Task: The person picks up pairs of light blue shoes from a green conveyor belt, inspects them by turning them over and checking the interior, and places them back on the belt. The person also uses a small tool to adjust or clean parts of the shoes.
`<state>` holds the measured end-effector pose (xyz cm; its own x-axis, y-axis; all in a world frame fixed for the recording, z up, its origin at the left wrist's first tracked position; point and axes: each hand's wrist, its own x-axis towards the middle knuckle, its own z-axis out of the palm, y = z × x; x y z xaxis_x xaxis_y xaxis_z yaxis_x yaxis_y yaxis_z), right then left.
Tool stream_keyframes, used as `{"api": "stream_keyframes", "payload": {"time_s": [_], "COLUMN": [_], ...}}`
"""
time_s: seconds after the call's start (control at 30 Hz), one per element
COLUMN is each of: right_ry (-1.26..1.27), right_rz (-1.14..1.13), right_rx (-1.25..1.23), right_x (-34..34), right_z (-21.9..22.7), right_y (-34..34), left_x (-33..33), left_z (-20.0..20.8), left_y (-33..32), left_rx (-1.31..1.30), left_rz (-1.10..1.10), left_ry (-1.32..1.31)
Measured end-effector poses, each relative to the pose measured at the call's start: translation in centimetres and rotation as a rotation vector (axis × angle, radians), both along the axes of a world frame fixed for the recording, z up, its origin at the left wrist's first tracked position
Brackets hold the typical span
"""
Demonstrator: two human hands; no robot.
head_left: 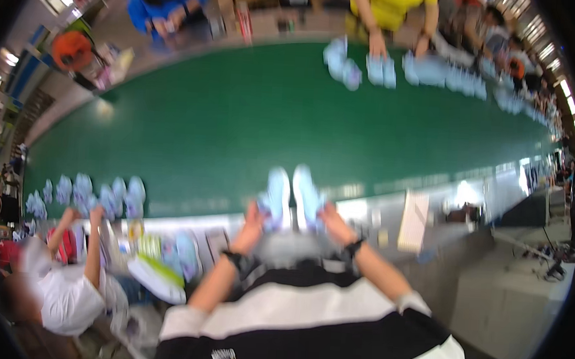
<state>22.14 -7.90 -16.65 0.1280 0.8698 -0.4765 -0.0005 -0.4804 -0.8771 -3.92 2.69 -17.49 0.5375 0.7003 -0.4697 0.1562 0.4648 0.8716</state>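
Note:
Two light blue shoes with white soles stand side by side at the near edge of the green table (pixel 238 124), their toes pointing away from me. My left hand (pixel 252 225) is closed around the heel end of the left shoe (pixel 277 195). On the other side, my right hand (pixel 332 222) grips the heel end of the right shoe (pixel 305 194). A narrow gap separates the two shoes. Both hands are slightly blurred, and the fingers behind the heels are partly hidden. Each wrist wears a dark band.
Several blue shoes (pixel 135 196) line the table's left end, where a person in white (pixel 69 298) reaches in. Across the table, a person in yellow (pixel 397 8) handles more shoes (pixel 381 71). A person in blue (pixel 173 8) is at far left. A pale pad (pixel 414 220) lies at right.

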Motion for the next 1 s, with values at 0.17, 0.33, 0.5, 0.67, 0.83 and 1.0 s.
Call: {"api": "stream_keyframes", "payload": {"time_s": [0.17, 0.33, 0.5, 0.67, 0.83, 1.0], "right_ry": [0.476, 0.582, 0.497, -0.535, -0.437, 0.196], "right_rz": [-0.228, -0.284, -0.306, -0.237, -0.197, -0.197], "right_rx": [0.180, 0.275, 0.451, 0.827, 0.823, 0.554], "right_x": [-2.9, -4.5, -4.2, -3.9, -4.1, -4.2], "right_z": [7.1, 12.7, 15.2, 16.0, 16.9, 17.4], "right_y": [0.0, 0.1, -0.2, -1.2, -2.7, -2.7], "left_x": [0.4, 1.8, 2.2, 1.9, 1.7, 1.9], "left_z": [8.9, 14.8, 16.4, 17.0, 18.3, 19.6], "left_y": [-0.8, -2.7, -3.8, -5.2, -5.6, -5.8], "left_rx": [-0.034, -0.090, 0.318, 1.073, 1.007, -0.011], "left_rz": [0.031, 0.297, 0.264, 0.188, 0.182, 0.303], "left_ry": [-0.148, -0.377, -0.315, 0.180, 0.091, -0.439]}}
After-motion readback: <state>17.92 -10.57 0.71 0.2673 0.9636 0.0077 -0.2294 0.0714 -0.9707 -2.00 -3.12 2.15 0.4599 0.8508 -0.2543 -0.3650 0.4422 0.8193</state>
